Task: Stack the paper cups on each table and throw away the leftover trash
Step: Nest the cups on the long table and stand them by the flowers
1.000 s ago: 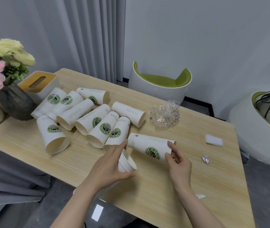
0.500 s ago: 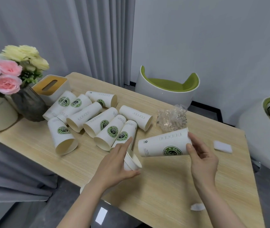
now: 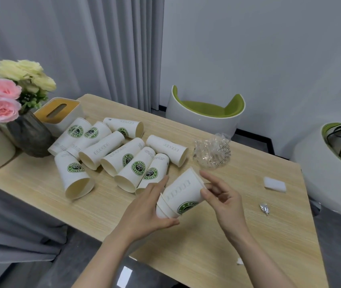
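Nested paper cups (image 3: 183,195), perhaps three, between both hands

Bare table (image 3: 217,242) nearside; fallen cups (image 3: 111,154) crowding the left.

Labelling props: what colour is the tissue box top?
Mustard yellow top on a white tissue box; clearest in the head view.

Both hands raised mid-frame, left hand (image 3: 144,206) curled in a grip, right hand (image 3: 221,196) loosely pinching.
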